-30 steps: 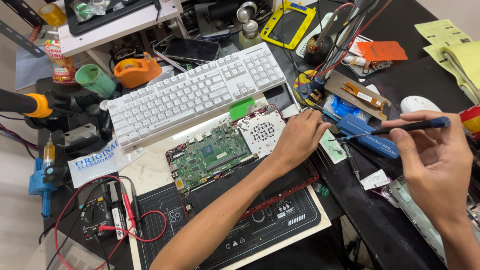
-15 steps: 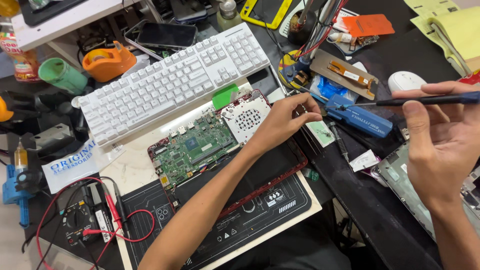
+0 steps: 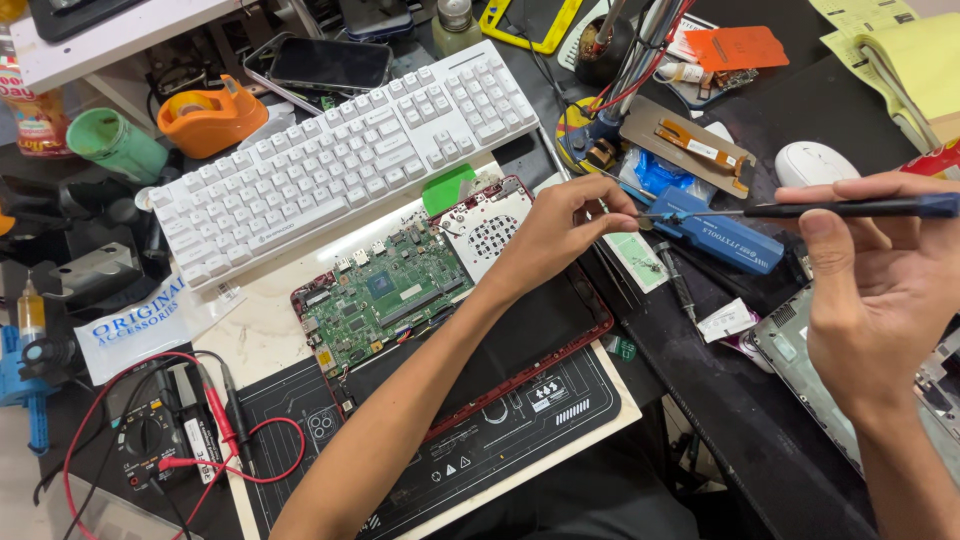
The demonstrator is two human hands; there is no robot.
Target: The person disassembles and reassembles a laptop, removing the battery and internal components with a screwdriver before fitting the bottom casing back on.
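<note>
- Head view, surroundings: a white keyboard [image 3: 345, 150] lies slantwise at the back of the bench, with an orange tape dispenser [image 3: 208, 115] and a green cup [image 3: 115, 143] to its left and a dark phone [image 3: 330, 63] behind it.
- A multimeter [image 3: 150, 440] with red leads sits at the lower left, beside a dark work mat [image 3: 480, 450].
- A white mouse [image 3: 815, 163] rests on the black surface at the right, near a blue tool case [image 3: 725, 235] and a yellow notepad [image 3: 915, 60].
- The left forearm crosses the mat and covers part of the laptop's lower half.
- The opened laptop [image 3: 450, 300], red-edged, lies on the mat just in front of the keyboard; its green circuit board [image 3: 385, 295] is bare, with a pale perforated fan cover [image 3: 490, 230] at its right end.
- The left hand [image 3: 560, 230] is raised over the laptop's right corner, thumb and fingers pressed together on the tip of the screwdriver; whether something small sits between them I cannot tell.
- The right hand [image 3: 880, 290] pinches the dark handle of a slim screwdriver [image 3: 800, 210] between thumb and fingertips, held level, its shaft running left to the other hand.
</note>
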